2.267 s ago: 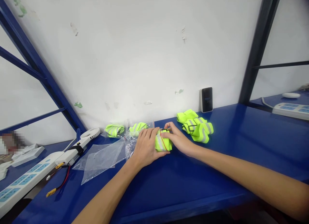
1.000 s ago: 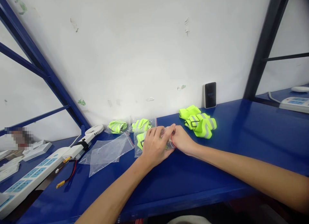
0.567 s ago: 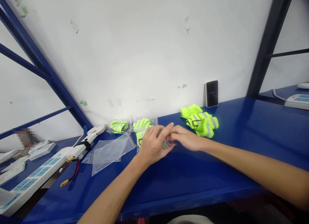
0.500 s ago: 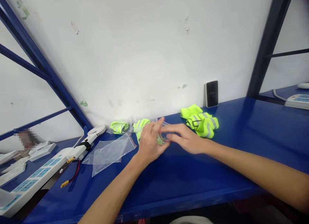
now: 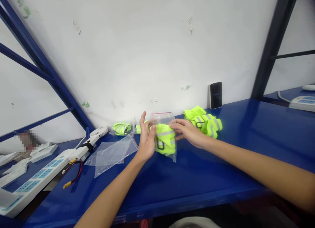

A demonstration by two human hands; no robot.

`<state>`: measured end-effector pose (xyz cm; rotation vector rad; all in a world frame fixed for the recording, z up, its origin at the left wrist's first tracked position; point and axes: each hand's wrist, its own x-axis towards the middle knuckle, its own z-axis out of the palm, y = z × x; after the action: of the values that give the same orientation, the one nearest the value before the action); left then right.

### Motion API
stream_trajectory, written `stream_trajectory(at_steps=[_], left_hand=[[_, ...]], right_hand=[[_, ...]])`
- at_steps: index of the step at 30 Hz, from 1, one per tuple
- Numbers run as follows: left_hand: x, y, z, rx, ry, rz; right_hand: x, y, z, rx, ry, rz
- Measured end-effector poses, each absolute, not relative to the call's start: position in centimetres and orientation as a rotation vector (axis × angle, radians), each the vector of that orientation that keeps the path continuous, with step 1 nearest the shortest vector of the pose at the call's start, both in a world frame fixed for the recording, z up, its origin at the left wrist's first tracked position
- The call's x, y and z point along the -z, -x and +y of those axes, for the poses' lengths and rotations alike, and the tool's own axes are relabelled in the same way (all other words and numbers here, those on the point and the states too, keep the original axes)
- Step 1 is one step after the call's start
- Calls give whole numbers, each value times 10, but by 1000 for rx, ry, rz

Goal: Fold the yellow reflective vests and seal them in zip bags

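Between my hands, a clear zip bag (image 5: 161, 118) stands upright with a folded neon-yellow reflective vest (image 5: 165, 139) inside. A red line runs along the bag's top edge. My left hand (image 5: 147, 137) grips the bag's left side, thumb in front and index finger raised. At its right side, my right hand (image 5: 187, 131) pinches the plastic between thumb and fingers. Behind my left hand lies another bagged vest, mostly hidden, and farther left sits a bagged yellow vest (image 5: 121, 128). Loose folded yellow vests (image 5: 206, 123) lie just beyond my right hand.
Flat clear zip bags (image 5: 114, 155) lie left of my hands. Farther left are a small white fan (image 5: 98, 132), a cable with yellow connectors (image 5: 73, 178) and a long power strip (image 5: 39, 178). A black-screened device (image 5: 216, 95) leans on the wall behind the blue table (image 5: 209, 178).
The bag has turned from its tilted pose to upright, its front now facing me with the vest plainly visible. My hands have moved apart to the bag's two sides.
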<state>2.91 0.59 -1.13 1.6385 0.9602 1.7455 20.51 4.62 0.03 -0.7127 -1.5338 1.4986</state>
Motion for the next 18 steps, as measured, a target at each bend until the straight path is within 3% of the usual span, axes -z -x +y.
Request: stream_trajectory(at_steps=[8, 18], left_hand=[[36, -8, 22, -1798, -1415, 949], [34, -11, 27, -1480, -1355, 1091]], right_hand=[[9, -215, 59, -2063, 662, -1492], [19, -214, 75, -1625, 777, -1737]])
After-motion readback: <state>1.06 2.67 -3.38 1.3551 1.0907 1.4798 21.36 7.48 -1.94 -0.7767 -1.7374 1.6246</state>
